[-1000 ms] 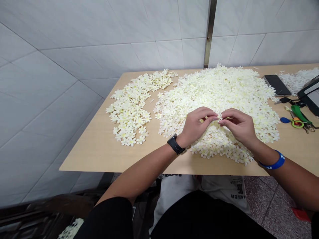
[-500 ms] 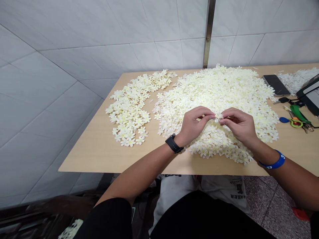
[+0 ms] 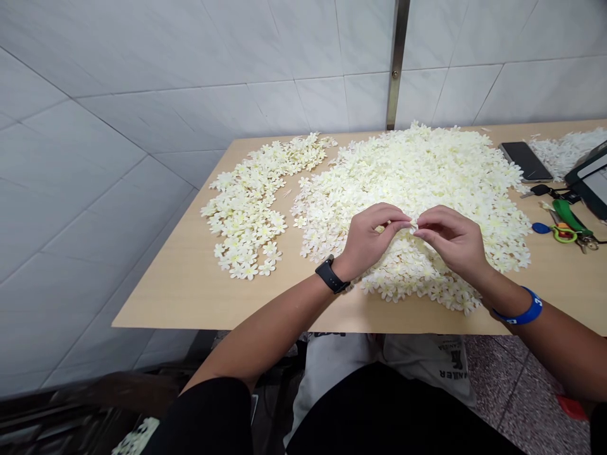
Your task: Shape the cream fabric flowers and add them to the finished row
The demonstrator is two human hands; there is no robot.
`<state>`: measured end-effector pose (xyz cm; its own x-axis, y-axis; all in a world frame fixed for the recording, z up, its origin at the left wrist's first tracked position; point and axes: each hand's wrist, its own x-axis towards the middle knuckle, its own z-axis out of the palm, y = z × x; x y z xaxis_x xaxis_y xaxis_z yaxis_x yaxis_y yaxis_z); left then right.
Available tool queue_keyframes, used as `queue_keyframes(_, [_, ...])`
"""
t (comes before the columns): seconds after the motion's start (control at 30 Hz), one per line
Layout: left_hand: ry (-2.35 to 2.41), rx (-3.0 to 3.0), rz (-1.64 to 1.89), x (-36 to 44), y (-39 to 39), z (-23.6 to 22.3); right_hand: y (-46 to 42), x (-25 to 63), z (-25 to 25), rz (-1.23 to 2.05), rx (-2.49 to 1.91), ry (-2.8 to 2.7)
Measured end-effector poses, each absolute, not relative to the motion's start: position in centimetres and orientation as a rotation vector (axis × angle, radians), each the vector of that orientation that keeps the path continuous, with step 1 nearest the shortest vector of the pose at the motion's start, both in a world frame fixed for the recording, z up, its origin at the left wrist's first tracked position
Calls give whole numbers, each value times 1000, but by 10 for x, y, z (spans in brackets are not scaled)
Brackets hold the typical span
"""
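Note:
A big heap of cream fabric flowers (image 3: 427, 183) covers the middle of the wooden table (image 3: 190, 284). Over its near part my left hand (image 3: 367, 243) and my right hand (image 3: 450, 243) meet fingertip to fingertip, both pinched on one small cream flower (image 3: 413, 226). My left wrist wears a black watch, my right wrist a blue band. A flatter, looser spread of the same flowers (image 3: 251, 202) lies to the left of the heap.
At the right stand a dark phone (image 3: 525, 162), keys with green and blue tags (image 3: 562, 224), a dark device (image 3: 590, 180) and more white flowers (image 3: 566, 148). A tiled wall rises behind. A metal post (image 3: 396, 63) runs up it.
My fingertips have shifted slightly around the flower; both hands stay over the same spot of the heap.

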<state>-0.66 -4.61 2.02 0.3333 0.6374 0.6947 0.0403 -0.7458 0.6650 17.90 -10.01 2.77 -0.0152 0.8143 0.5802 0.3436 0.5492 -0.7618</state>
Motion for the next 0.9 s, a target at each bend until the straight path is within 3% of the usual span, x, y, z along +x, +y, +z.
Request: queue_keyframes(0.9, [640, 1999, 1381, -9, -45, 22, -99, 184, 26, 440, -1099, -1464])
